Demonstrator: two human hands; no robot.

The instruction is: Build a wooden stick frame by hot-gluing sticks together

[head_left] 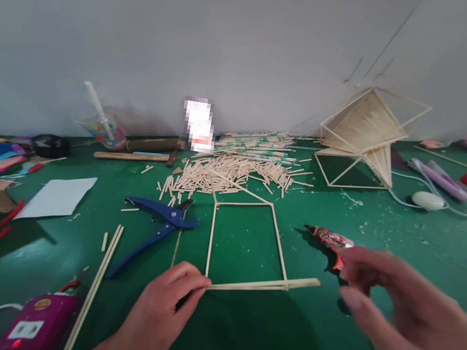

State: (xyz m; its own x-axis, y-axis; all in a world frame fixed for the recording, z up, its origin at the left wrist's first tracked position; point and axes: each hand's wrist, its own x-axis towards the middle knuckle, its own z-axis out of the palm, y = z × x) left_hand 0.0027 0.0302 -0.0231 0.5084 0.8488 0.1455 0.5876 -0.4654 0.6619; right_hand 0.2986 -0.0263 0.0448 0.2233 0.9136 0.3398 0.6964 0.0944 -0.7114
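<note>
The left hand (163, 312) pinched the end of a pale wooden stick (305, 282) between thumb and fingertips, at the near left corner of a stick frame (211, 239). The right hand (417, 331) was curved, thumb and fingers parted, with its fingertips at the back of a glue gun (332, 238); whether they had closed on it, I could not tell. The gun's dark nozzle pointed left, towards the frame.

The frame lay on the green desk (235, 329) between the hands. Its left, right and far sides met at the far corners, and thinner lengths made a triangle beyond the far side, reaching into a heap of short cut sticks (234, 172). So most of the outline looked done. The near edge seemed less settled: wood appeared doubled there, and the pinched stick ran past the right corner, its end neither trimmed nor flush. Whether any glue held that edge could not be made out. Nothing filled the frame's middle, whereas a larger stick structure (365, 125) by the wall had panels of close-set strips. Blue cutters (165, 214) rested just left of the frame, with two long sticks (95, 289) nearer the person.
</note>
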